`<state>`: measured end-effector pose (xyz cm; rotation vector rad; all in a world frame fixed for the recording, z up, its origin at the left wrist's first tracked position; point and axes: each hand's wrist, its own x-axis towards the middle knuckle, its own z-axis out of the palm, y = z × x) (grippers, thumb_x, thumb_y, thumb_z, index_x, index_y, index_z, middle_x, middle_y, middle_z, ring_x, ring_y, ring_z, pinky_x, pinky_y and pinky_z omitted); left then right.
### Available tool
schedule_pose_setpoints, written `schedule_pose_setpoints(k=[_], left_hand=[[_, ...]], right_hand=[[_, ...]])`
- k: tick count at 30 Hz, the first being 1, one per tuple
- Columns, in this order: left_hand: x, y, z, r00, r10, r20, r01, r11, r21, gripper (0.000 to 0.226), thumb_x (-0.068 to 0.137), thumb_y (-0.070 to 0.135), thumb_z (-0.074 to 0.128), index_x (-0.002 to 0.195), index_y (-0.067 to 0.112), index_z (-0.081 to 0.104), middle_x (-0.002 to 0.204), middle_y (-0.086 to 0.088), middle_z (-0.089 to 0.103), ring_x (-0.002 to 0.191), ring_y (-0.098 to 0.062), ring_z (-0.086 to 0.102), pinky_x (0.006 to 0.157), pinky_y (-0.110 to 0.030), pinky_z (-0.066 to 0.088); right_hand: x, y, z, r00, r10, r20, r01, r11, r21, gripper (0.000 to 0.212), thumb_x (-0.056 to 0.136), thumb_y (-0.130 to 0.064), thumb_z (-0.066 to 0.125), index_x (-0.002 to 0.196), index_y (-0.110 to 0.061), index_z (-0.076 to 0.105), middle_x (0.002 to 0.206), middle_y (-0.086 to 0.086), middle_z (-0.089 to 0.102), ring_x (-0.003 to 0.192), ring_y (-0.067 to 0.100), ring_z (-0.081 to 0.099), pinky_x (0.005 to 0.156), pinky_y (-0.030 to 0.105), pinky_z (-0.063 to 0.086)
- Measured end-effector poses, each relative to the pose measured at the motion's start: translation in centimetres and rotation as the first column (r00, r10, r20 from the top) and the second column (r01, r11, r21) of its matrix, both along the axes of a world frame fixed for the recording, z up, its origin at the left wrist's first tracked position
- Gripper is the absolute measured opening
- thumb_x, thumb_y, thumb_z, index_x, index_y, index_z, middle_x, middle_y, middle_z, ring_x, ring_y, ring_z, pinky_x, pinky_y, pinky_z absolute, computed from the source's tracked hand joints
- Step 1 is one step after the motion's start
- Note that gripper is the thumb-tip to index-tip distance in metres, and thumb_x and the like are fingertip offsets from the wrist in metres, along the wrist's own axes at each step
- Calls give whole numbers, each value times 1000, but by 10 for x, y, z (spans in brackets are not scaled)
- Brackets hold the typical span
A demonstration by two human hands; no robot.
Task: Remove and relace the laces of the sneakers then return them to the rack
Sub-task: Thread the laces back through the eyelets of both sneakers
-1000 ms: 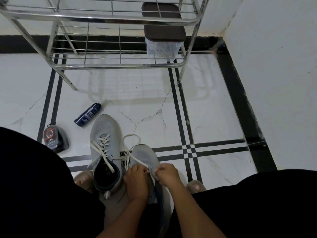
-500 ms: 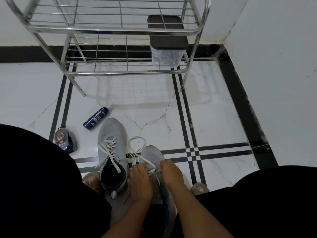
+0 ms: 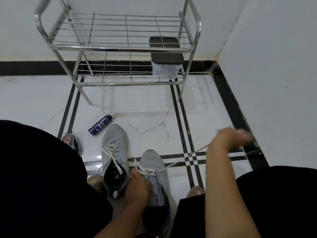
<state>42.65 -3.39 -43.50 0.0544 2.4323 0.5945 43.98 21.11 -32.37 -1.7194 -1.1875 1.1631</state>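
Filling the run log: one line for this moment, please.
right hand pulls lace taut | left hand steadies right sneaker | rack shoeless
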Motion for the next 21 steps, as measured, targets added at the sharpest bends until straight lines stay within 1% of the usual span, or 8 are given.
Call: schedule_pose_setpoints(k=[3, 5, 8, 10, 14, 16, 19, 21], left_hand=[[1, -3, 3, 1000, -3, 8, 2, 1000, 11, 53, 86, 34, 61, 120, 12, 28, 112, -15, 62, 101, -35, 64, 78, -38, 49], [4, -1, 4, 999, -25, 23, 24, 1000, 7, 62, 86, 44, 59, 126, 13, 24, 117, -15, 58, 103, -35, 63, 79, -38, 49], [11, -1, 1, 999, -10, 51, 11, 1000, -8, 69, 87, 44, 56, 133, 17, 12, 122, -14, 58, 105, -34, 62, 84, -42, 51], [12, -5, 1, 998, -10, 58, 10, 1000, 1, 58, 89, 42, 54, 127, 20, 16, 121, -12, 59, 106, -32, 62, 86, -42, 51], [6, -12, -3, 984, -157, 88, 154, 987, 36, 60, 93, 43, 47, 140, 27, 14, 123, -12, 58, 111, -31, 59, 89, -40, 49], [2, -13, -4, 953, -287, 94, 289, 957, -6, 54, 97, 32, 37, 147, 34, 14, 128, -14, 53, 116, -31, 55, 91, -38, 45], [-2, -13, 0, 907, -405, 116, 414, 908, -69, 54, 99, 23, 25, 149, 39, 15, 142, -15, 43, 125, -31, 48, 100, -37, 41], [-2, -12, 1, 896, -424, 129, 437, 895, -91, 52, 100, 24, 22, 150, 38, 16, 145, -16, 40, 128, -32, 46, 101, -37, 39]], right_hand=[[0, 20, 48, 992, -121, 40, 93, 902, 421, 27, 101, -14, 29, 111, 0, 49, 90, -2, 51, 77, 16, 55, 75, 26, 48], [-2, 1, 35, 981, 100, 168, -157, 917, 367, 23, 102, -22, 36, 114, -8, 48, 78, -8, 51, 70, 15, 58, 62, 25, 48], [4, -66, -52, 436, 763, 478, -768, 592, -245, 26, 98, -24, 46, 123, -23, 53, 102, 5, 64, 94, 26, 62, 78, 33, 51], [20, -102, -95, 92, 891, 445, -844, 307, -440, 29, 95, -20, 45, 122, -24, 57, 115, 6, 64, 102, 25, 61, 85, 32, 49], [28, -124, -121, -161, 849, 503, -839, 150, -522, 21, 95, -24, 45, 109, -20, 60, 110, 8, 65, 99, 26, 60, 76, 29, 46], [22, -116, -116, -73, 847, 527, -816, 253, -520, 21, 95, -22, 46, 104, -17, 64, 105, 7, 65, 94, 25, 62, 73, 29, 47], [24, -84, -99, 588, 599, 543, -507, 796, -330, 17, 97, -16, 48, 103, -10, 62, 99, 11, 66, 89, 30, 64, 70, 33, 51], [33, -56, -87, 893, 169, 416, -81, 972, -221, 17, 95, -8, 50, 109, -5, 59, 108, 18, 66, 95, 38, 65, 76, 40, 54]])
